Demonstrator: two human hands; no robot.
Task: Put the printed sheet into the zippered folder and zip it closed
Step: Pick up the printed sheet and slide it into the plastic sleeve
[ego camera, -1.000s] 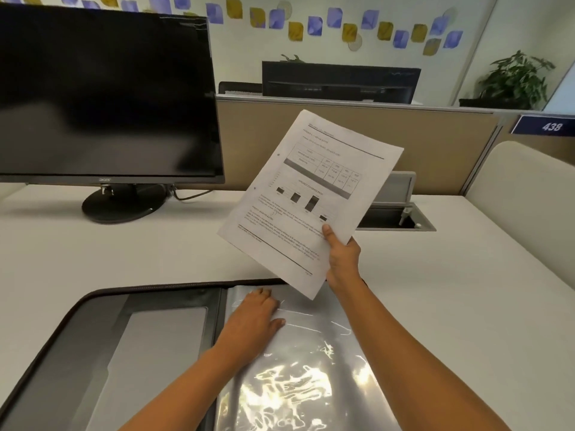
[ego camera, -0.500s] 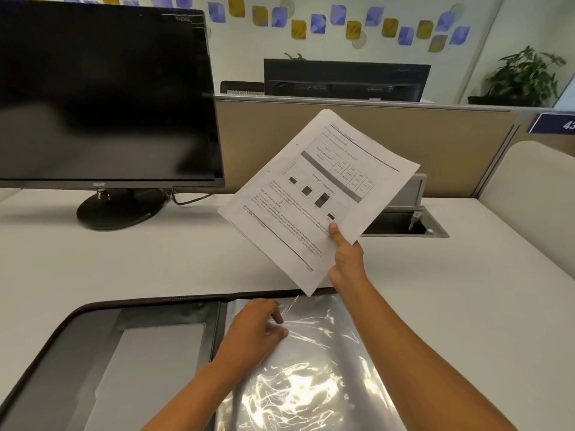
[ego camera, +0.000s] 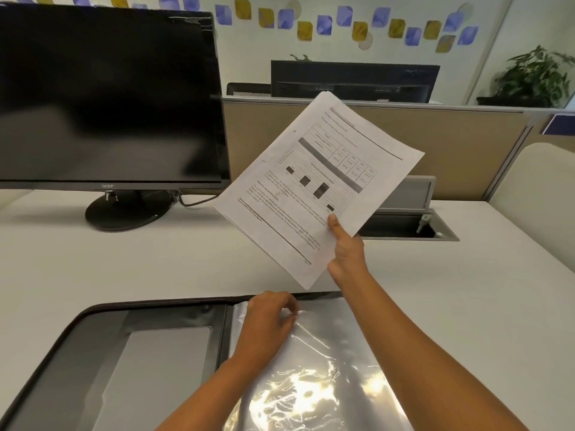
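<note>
A printed sheet [ego camera: 314,181] with a table and a small bar chart hangs tilted in the air above the desk. My right hand [ego camera: 347,247] grips its lower right edge, thumb on the front. The zippered folder [ego camera: 102,346] lies open flat at the desk's near edge, dark with a grey inner pocket on its left half. On its right half lie shiny clear plastic sleeves [ego camera: 320,377]. My left hand [ego camera: 270,318] rests at the sleeves' top left corner, fingers pinched on the plastic edge.
A black monitor [ego camera: 105,98] on a round stand [ego camera: 127,209] occupies the far left of the white desk [ego camera: 124,259]. A cable hatch [ego camera: 413,225] with its lid raised sits behind the sheet. A tan partition [ego camera: 460,144] closes the back; a cream panel [ego camera: 541,194] is right.
My left hand went from lying flat on the sleeves to pinching their top edge. The sheet has turned slightly and risen a little in my right hand.
</note>
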